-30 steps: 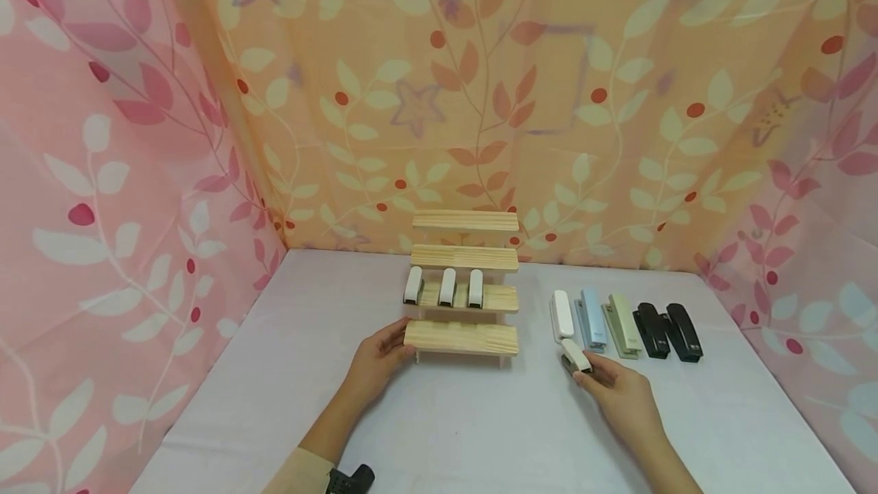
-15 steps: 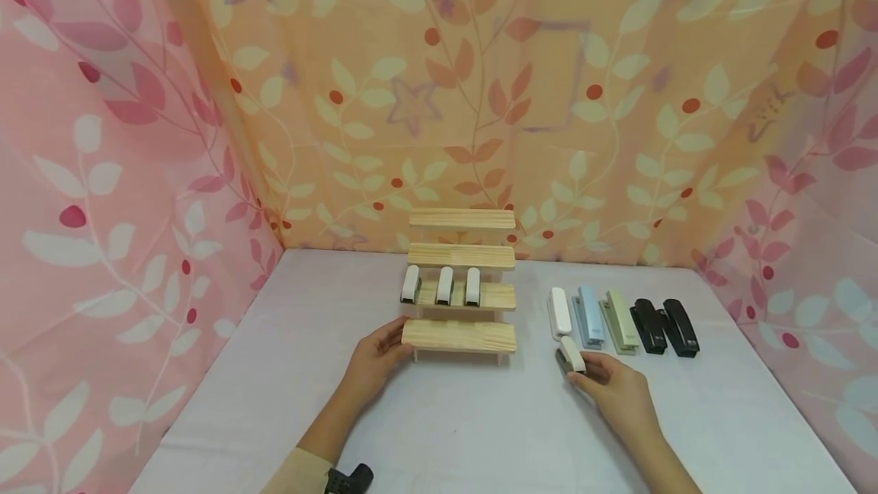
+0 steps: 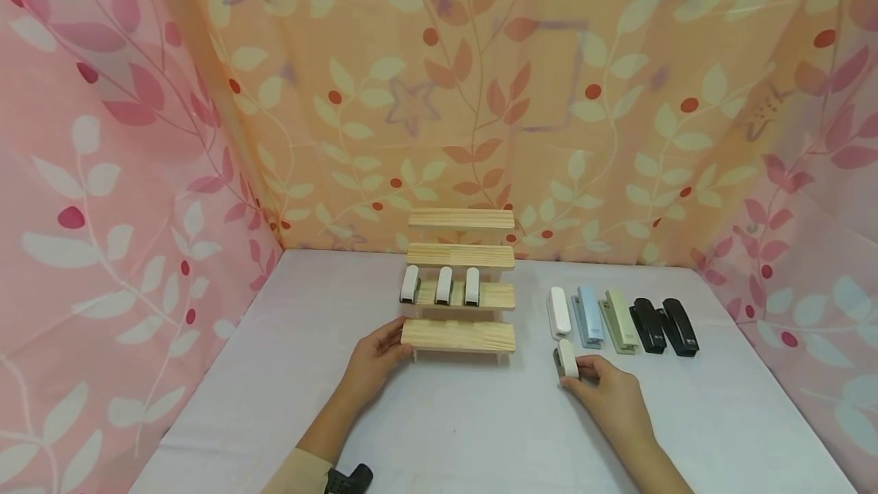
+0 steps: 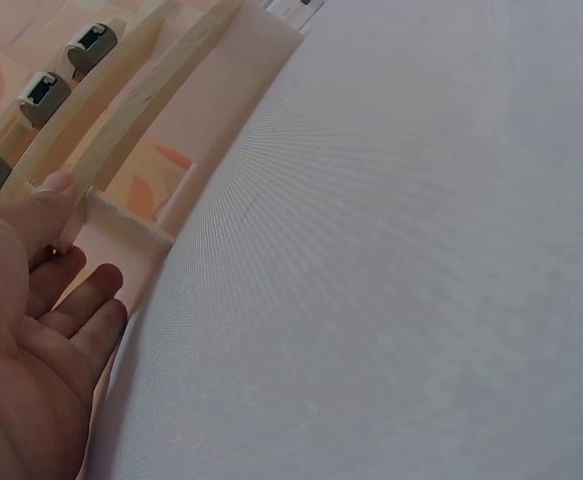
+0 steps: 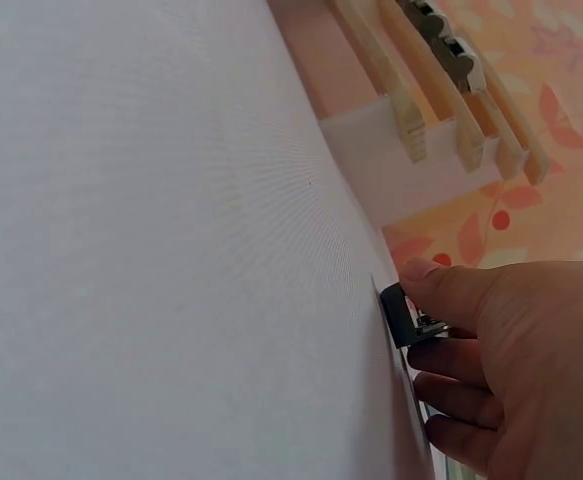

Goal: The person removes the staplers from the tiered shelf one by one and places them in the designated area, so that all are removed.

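My left hand [image 3: 373, 363] holds the left end of the lowest board of a stepped wooden display rack [image 3: 458, 335]; in the left wrist view its thumb [image 4: 56, 184] lies against the board's end. At right, my right hand [image 3: 615, 402] pinches a small white stapler [image 3: 567, 359] with a dark base between thumb and fingers. In the right wrist view this stapler's dark base [image 5: 399, 316] shows close by the tabletop. Three similar white staplers stand side by side on the rack's second board, the leftmost one [image 3: 409, 284] near its left end.
Behind the held stapler a row lies on the white-covered table [image 3: 439, 433]: a white stapler [image 3: 559, 312], a blue stapler [image 3: 588, 317], a green stapler [image 3: 620, 322] and two black staplers [image 3: 679, 328]. Patterned cloth [image 3: 343, 136] hangs behind the rack and at both sides.
My right hand has shifted slightly left, and the stapler in it has turned from slanted to nearly in line with the row. My left hand stays at the rack.
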Motion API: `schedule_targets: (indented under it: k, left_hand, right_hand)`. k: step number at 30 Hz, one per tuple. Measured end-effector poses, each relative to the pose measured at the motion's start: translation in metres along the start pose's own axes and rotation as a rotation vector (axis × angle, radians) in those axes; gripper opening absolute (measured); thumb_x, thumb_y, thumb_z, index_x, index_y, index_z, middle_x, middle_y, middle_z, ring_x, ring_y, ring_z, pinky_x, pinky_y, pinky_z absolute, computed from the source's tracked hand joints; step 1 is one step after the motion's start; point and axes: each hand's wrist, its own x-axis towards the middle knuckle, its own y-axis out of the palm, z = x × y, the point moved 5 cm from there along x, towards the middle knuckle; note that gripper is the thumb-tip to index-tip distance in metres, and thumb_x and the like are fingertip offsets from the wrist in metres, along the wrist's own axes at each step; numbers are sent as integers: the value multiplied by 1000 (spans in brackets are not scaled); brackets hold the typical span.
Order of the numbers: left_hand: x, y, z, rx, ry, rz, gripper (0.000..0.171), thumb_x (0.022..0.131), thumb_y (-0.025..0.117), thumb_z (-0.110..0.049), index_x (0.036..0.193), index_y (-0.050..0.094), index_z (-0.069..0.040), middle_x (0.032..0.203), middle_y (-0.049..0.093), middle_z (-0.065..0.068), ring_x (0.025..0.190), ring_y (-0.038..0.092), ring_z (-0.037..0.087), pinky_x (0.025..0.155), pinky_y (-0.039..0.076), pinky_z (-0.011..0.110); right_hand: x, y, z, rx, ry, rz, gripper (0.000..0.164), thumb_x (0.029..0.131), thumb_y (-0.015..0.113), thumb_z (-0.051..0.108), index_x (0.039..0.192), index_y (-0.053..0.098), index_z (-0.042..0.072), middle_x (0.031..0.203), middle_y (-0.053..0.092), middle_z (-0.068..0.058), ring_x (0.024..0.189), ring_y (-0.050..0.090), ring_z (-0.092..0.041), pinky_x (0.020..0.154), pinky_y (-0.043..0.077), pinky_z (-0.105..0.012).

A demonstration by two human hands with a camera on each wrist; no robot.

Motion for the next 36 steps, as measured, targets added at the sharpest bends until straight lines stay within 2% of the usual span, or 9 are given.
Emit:
schedule_targets:
  k: [7,12,21,24,30,36]
  left_hand:
    - [0,0,0,0,-6,-4,61,92,76,-10,147,53,-2,147,57,17,132,58,33,100,54,21]
    - [-1,-1,0,-4,-3,-3,60,92,77,-10,147,53,-3,145,59,17,131,59,33,99,55,22]
    - [0,0,0,10,19,2,61,92,76,-12,147,52,-2,145,59,18,131,59,32,100,54,21]
    - [0,0,0,32,26,2,61,92,77,-14,147,53,-3,144,59,16,130,60,31,100,54,20]
    - [-1,0,-1,38,12,1,62,92,78,-16,148,53,-6,145,59,15,131,59,30,100,54,22]
    - [0,-1,-1,36,2,4,62,92,77,-16,148,53,-5,147,57,14,133,58,29,101,53,22]
  right_hand:
    - [-1,0,2,-6,8,11,47,81,88,41,117,71,14,109,78,-11,112,69,-41,87,56,-61]
    - [2,-2,2,21,-2,31,57,83,85,44,127,67,12,115,77,-10,125,61,-42,98,50,-65]
    - [5,-25,7,55,77,128,71,93,66,64,140,58,11,137,66,-16,132,54,-45,100,49,-67]
    - [4,-38,15,44,33,118,66,96,64,59,140,58,10,137,65,-19,128,57,-46,101,49,-66]
    - [6,-61,38,60,-138,19,56,99,65,50,136,61,8,124,73,-15,119,66,-40,99,55,-58]
    - [12,-75,66,102,-212,10,57,98,66,51,137,62,10,125,73,-14,116,67,-43,95,56,-60]
